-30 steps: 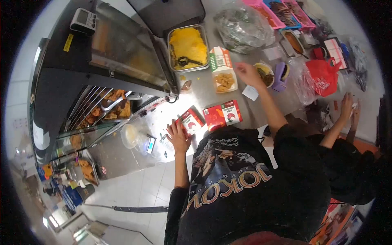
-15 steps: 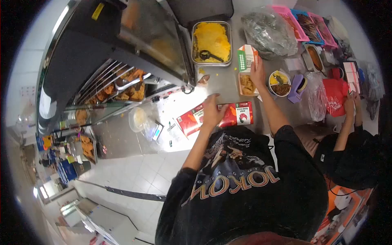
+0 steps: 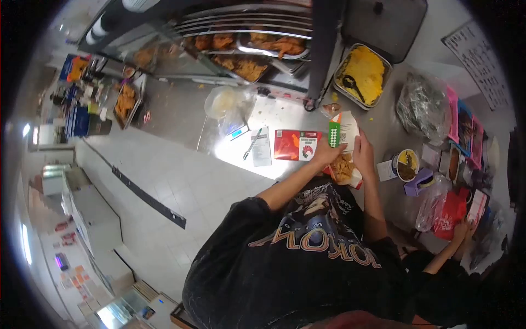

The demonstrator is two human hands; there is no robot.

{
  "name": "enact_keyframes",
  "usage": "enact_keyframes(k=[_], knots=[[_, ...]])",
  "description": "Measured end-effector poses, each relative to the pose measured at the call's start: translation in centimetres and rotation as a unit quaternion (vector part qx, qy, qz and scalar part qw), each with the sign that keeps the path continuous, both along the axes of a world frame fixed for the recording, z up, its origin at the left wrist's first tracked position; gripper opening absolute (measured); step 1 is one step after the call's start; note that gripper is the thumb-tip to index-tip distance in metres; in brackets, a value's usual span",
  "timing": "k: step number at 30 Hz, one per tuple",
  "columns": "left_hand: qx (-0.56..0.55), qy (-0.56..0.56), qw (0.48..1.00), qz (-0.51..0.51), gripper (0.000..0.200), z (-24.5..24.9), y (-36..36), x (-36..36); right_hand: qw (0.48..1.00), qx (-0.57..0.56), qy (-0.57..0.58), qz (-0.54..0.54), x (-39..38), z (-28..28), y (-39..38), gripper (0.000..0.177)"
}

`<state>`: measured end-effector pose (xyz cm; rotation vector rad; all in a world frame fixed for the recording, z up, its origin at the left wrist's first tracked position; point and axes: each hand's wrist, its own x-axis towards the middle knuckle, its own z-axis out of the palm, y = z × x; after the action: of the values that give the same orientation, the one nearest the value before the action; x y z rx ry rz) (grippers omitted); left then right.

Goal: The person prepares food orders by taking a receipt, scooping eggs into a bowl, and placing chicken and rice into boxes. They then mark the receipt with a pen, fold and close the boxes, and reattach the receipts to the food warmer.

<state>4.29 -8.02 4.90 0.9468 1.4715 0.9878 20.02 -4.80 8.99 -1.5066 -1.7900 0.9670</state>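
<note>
Close to my body is an opened takeaway box with pieces of fried chicken (image 3: 343, 170) inside. Its raised lid (image 3: 346, 131) has a green checked panel and a pale inner side. My left hand (image 3: 327, 152) grips the left side of this box, fingers bent at the base of the lid. Opposite it, my right hand (image 3: 362, 152) holds the right side, fingers along the lid's edge. A closed red box (image 3: 296, 145) with a chicken picture lies just left of my left hand.
Behind are a glass cabinet of fried chicken (image 3: 249, 68) and a tray of yellow food (image 3: 362, 74) with a black spoon. A bowl (image 3: 407, 164) and purple holder (image 3: 419, 182) stand right. A paper slip (image 3: 262, 147) lies left. Another person's hands (image 3: 463, 229) work far right.
The open chicken box has come nearer my body. My left hand has left the red boxes and joined my right on it. One closed red box now shows instead of two. The view has turned.
</note>
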Motion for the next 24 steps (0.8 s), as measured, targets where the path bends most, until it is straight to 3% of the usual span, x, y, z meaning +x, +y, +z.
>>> enact_keyframes(k=[2, 5, 7, 8, 10, 11, 14, 15, 18, 20, 22, 24], knots=[[-0.015, -0.011, 1.000, 0.016, 0.039, -1.7, -1.1, -1.4, 0.998, -0.069, -0.004, -0.007, -0.5, 0.6, -0.4, 0.048], [0.055, 0.006, 0.996, 0.073, 0.042, -2.3, -2.7, -1.5, 0.967, 0.206, -0.152, -0.014, -2.0, 2.6, -3.4, 0.047], [0.121, 0.058, 0.988, 0.078, 0.056, -1.9, -3.6, -1.6, 0.993, 0.095, -0.044, 0.052, -3.6, 2.6, -5.7, 0.045], [0.124, 0.033, 0.990, 0.054, 0.060, -1.3, -4.1, -1.8, 0.996, 0.037, 0.008, 0.082, -4.3, 2.4, -6.5, 0.044], [0.131, -0.020, 0.991, 0.005, 0.069, 0.1, -5.1, -2.2, 0.993, 0.083, -0.009, 0.081, -5.5, 1.3, -7.4, 0.041], [0.118, -0.091, 0.987, -0.060, 0.083, 1.3, -5.3, -3.1, 0.993, 0.081, -0.025, 0.077, -6.1, 1.9, -7.6, 0.040], [0.244, -0.038, 0.957, -0.152, 0.093, 1.9, -7.1, -5.1, 0.996, 0.040, 0.004, 0.077, -6.1, 2.9, -7.6, 0.034], [0.153, -0.125, 0.959, -0.205, 0.086, 3.3, -7.6, -6.7, 0.997, 0.019, 0.024, 0.078, -5.7, 3.3, -7.7, 0.032], [0.137, -0.114, 0.945, -0.273, 0.081, 4.5, -6.7, -11.1, 0.991, 0.034, 0.086, 0.094, -5.6, 6.1, -9.3, 0.025], [0.046, -0.051, 0.962, -0.264, 0.080, 4.8, -5.5, -12.9, 0.987, -0.001, 0.071, 0.142, -4.4, 6.3, -10.1, 0.024], [0.081, -0.080, 0.964, -0.242, 0.085, 5.2, -3.8, -13.3, 0.982, -0.030, 0.049, 0.178, -4.0, 6.5, -10.4, 0.024], [0.131, -0.095, 0.934, -0.319, 0.086, 5.9, -1.8, -14.0, 0.979, -0.052, 0.022, 0.198, -4.3, 6.6, -10.5, 0.025]])
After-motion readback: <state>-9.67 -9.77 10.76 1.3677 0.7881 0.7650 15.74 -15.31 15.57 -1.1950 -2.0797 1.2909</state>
